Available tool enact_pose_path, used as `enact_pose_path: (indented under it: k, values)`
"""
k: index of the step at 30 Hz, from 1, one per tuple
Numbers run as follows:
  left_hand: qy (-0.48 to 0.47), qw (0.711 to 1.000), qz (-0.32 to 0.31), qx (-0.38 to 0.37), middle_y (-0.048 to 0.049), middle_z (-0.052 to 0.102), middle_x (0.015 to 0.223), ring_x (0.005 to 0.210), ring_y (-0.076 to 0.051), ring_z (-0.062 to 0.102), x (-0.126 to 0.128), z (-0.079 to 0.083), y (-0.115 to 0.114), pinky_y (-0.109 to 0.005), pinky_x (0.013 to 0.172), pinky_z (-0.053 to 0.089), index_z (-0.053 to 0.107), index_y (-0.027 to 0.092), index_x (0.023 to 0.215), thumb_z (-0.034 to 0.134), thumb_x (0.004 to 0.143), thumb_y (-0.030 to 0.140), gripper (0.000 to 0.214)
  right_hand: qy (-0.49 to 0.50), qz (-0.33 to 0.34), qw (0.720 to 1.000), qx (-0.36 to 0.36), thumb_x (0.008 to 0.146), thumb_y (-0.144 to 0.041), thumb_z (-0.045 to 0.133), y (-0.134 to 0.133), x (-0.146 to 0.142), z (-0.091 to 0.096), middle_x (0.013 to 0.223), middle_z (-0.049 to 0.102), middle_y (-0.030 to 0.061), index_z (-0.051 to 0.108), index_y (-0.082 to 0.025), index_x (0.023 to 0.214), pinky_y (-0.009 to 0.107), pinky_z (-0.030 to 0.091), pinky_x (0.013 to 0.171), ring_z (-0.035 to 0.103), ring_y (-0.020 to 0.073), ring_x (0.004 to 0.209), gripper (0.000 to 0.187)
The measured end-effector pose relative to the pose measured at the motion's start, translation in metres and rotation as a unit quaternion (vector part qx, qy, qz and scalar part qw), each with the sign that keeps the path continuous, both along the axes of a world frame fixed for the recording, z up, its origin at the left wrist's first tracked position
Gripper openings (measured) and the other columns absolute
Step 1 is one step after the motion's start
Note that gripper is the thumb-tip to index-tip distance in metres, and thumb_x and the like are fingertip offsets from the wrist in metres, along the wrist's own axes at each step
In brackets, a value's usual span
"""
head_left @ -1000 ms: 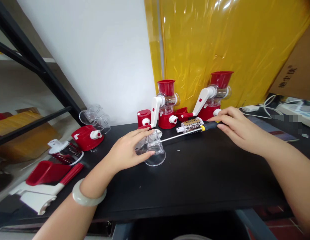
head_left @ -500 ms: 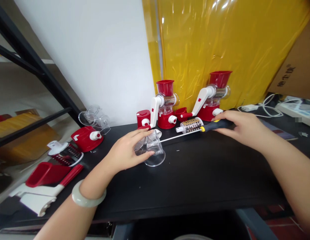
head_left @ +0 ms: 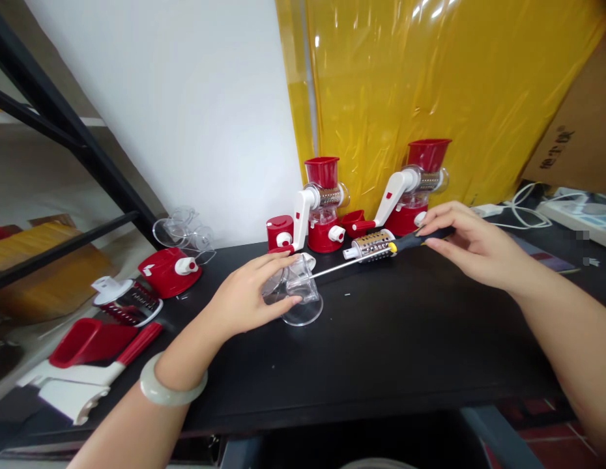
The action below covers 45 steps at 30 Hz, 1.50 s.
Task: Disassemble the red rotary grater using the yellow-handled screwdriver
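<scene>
While the clear housing [head_left: 307, 311] is held on the tabletop [head_left: 381, 365] by the left hand [head_left: 249, 293], it is met from its right by a screwdriver [head_left: 393, 248], whose handle is held in the right hand [head_left: 472, 244]. The governing relation is the line of the shaft: the long axis is directed from the right hand leftward and toward the housing, at a shallow slant, and the tip is seen within the outline of the housing's narrow part. The housing is touched by the left hand and is reached by the right only through the tool.

The left hand is spread over the housing, with the thumb laid along its near side and the fingers along its far side. The handle is pinched between the thumb and fingers of the right hand. Behind the shaft, to the right of the housing, a perforated drum [head_left: 371, 241] is partly crossed by it; whether the two are in contact cannot be told.

The left end of the housing is covered by the left hand, and the butt of the handle is concealed by the right. Through the transparent wall, edges are confused with reflections; whether a screw is engaged by the tip cannot be made out. Both forearms are cut off by the frame.
</scene>
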<state>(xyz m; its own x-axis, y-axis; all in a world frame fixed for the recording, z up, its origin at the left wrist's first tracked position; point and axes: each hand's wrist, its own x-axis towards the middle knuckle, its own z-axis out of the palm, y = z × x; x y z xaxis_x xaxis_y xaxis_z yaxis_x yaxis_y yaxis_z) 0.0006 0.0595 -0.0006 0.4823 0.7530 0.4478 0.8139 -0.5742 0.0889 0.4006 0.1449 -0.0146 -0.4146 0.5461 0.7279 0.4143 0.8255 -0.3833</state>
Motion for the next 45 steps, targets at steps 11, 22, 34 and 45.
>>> enact_pose_path:
  k: [11,22,34,45]
  values:
    - [-0.007,1.000,-0.002,-0.007,-0.0099,0.062,0.144,0.132,-0.030,0.059,-0.002,0.000,0.002,-0.046,0.113,0.047,0.056,0.025,0.142,0.071,0.085,0.046,0.062,0.056,-0.026,0.985,-0.159,0.091,-0.058,0.060,-0.005,-0.001,-0.003,0.096,0.073,0.0066,0.062,-0.025,0.110,0.034,0.058,0.066,0.071,0.0209,0.074,0.038]
    - [-0.008,1.000,-0.008,-0.007,-0.0107,0.062,0.144,0.131,-0.030,0.059,0.000,0.002,0.000,-0.047,0.112,0.048,0.056,0.025,0.141,0.070,0.085,0.045,0.061,0.137,0.036,0.985,-0.103,0.085,-0.040,0.072,0.002,-0.004,-0.006,0.112,0.060,0.0049,0.052,-0.030,0.105,0.038,0.052,0.092,0.061,0.0238,0.106,0.030]
    - [-0.007,1.000,-0.005,-0.012,-0.0100,0.061,0.144,0.132,-0.030,0.058,-0.001,0.000,0.001,-0.046,0.114,0.046,0.056,0.026,0.142,0.071,0.085,0.045,0.062,0.005,-0.108,0.992,-0.062,0.100,-0.051,0.045,-0.007,-0.006,0.001,0.083,0.066,0.0061,0.065,-0.023,0.093,0.038,0.051,0.075,0.064,0.0231,0.077,0.035]
    - [-0.005,1.000,-0.004,-0.005,-0.0101,0.062,0.144,0.132,-0.029,0.059,-0.002,0.001,0.000,-0.046,0.113,0.047,0.056,0.025,0.140,0.070,0.086,0.045,0.060,0.097,0.016,0.971,-0.216,0.096,-0.066,0.042,-0.008,-0.004,-0.004,0.080,0.068,0.0048,0.061,-0.024,0.116,0.033,0.053,0.053,0.064,0.0181,0.055,0.051]
